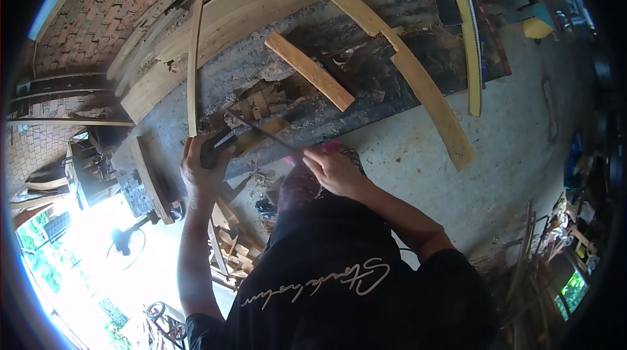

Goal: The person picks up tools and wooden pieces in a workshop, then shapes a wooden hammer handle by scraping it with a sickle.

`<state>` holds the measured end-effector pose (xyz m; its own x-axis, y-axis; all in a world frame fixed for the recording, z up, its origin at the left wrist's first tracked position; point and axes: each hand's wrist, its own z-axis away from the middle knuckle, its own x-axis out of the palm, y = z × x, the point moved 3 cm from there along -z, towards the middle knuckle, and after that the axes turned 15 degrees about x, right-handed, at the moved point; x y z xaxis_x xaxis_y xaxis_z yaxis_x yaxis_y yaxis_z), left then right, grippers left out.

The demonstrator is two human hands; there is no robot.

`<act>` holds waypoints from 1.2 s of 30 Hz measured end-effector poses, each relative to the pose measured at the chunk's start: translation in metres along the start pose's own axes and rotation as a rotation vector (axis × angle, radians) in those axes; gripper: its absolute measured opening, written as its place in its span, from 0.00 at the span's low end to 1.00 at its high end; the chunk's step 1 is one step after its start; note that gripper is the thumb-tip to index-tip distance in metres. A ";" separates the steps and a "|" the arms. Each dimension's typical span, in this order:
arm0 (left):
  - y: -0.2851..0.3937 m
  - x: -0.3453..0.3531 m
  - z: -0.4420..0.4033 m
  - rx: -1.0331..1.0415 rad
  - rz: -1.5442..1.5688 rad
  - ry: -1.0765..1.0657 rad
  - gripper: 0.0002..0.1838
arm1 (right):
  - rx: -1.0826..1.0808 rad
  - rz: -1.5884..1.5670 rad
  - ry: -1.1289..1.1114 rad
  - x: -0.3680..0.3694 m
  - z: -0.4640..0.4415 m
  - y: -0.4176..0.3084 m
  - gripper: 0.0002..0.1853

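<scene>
The left hand (204, 166) has its grip closed around a dark block (215, 148) at the near edge of the desk (375, 115). The right hand (336, 172) has its grip closed on one end of a thin dark rod (262, 130); the other end points up and to the left, above the desk. A short piece of wood (273, 132) lies just beside the block, partly behind the rod; I cannot tell if the rod touches either.

Farther across the desk is an orange-brown stick (310, 72), set at a slant. A narrow strip (194, 62) stretches away from near the left hand. To the right, a long board (428, 101) reaches over the desk's near edge, with a yellow strip (471, 56) beyond it. Wood scraps (238, 255) lie below, near the left forearm
</scene>
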<state>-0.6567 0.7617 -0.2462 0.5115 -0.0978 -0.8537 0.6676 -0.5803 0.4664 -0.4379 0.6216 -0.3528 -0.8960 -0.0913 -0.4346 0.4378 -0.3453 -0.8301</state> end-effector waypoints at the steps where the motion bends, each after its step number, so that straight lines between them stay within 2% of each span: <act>1: -0.002 0.001 0.000 -0.004 0.005 -0.009 0.21 | -0.027 -0.007 0.023 -0.006 0.007 -0.007 0.16; 3: -0.003 0.001 -0.001 -0.057 0.000 -0.014 0.21 | -0.008 -0.029 -0.048 0.001 0.014 -0.015 0.15; 5: 0.001 0.002 -0.006 -0.022 0.002 0.019 0.21 | -0.135 -0.064 0.063 0.000 0.013 -0.023 0.15; 6: 0.003 0.002 -0.006 -0.015 -0.013 0.016 0.21 | -0.060 -0.001 0.022 0.002 0.010 -0.016 0.15; 9: 0.003 0.000 -0.005 -0.007 -0.050 0.012 0.21 | 0.034 -0.063 -0.014 0.006 -0.001 0.018 0.16; 11: 0.010 0.001 -0.008 0.050 -0.073 0.017 0.20 | -0.017 -0.077 -0.006 -0.002 0.002 0.005 0.17; 13: 0.003 0.006 -0.004 -0.002 -0.014 0.007 0.20 | -0.127 -0.105 -0.018 -0.009 0.010 -0.023 0.18; 17: 0.003 0.003 -0.009 -0.044 -0.040 -0.011 0.22 | -0.163 -0.107 0.015 0.004 0.002 -0.017 0.21; 18: 0.006 0.001 -0.012 0.006 -0.077 0.003 0.19 | -0.172 -0.107 0.013 0.007 0.002 -0.015 0.21; 21: -0.013 0.004 -0.005 -0.057 -0.028 0.027 0.19 | -0.138 -0.103 -0.031 0.005 0.000 -0.024 0.21; 23: -0.007 0.004 -0.007 -0.010 -0.040 0.044 0.18 | -0.110 -0.021 0.000 -0.006 0.005 -0.037 0.17; 25: -0.003 0.004 -0.005 0.034 -0.048 0.074 0.18 | -0.104 -0.009 0.005 0.006 -0.002 -0.019 0.18; 27: -0.004 0.003 -0.005 -0.040 -0.039 0.032 0.20 | -0.108 0.002 0.020 0.013 -0.012 -0.003 0.19; 29: -0.007 0.002 -0.003 -0.058 -0.034 0.043 0.20 | 0.021 -0.057 -0.057 0.005 -0.018 0.011 0.18; 33: -0.014 0.004 0.000 -0.088 0.038 0.033 0.21 | -0.081 -0.087 -0.064 -0.006 0.001 -0.018 0.18; 36: -0.013 0.004 0.000 -0.069 0.052 0.034 0.21 | -0.137 -0.104 -0.034 0.008 0.001 -0.013 0.20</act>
<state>-0.6630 0.7690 -0.2551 0.5637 -0.0985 -0.8201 0.6746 -0.5179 0.5260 -0.4509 0.6247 -0.3454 -0.9378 -0.0942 -0.3340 0.3469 -0.2243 -0.9107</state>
